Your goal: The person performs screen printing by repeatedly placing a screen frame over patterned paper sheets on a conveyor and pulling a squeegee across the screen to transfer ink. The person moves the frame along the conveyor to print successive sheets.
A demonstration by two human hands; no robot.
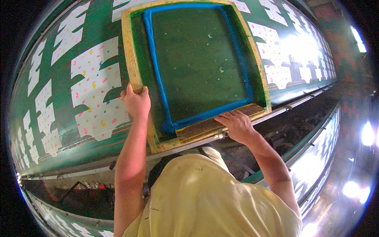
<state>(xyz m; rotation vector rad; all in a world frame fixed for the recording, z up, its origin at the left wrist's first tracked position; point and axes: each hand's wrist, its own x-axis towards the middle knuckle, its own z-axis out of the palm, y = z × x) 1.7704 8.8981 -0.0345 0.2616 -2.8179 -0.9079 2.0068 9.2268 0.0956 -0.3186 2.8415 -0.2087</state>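
A screen printing frame (pixel 127 47) with yellowish wooden sides lies on the long green table before me. Its dark green mesh (pixel 193 59) is bordered by a thick band of blue ink (pixel 158 75). My left hand (pixel 137 103) is closed around the frame's left side, near its front corner. At the near end of the frame, a brown wooden squeegee (pixel 199 131) lies across the inside, next to the blue ink. My right hand (pixel 238 125) grips the squeegee's top edge toward its right part, fingers over the wood and thumb side hidden.
White cut pieces with small coloured prints (pixel 96 83) lie in rows on the green table (pixel 59 134), both sides of the frame. A metal rail (pixel 94 170) with a clamp-like fitting (pixel 223 134) runs along the near edge. Another table (pixel 323 146) stands to the right, beyond a dark gap.
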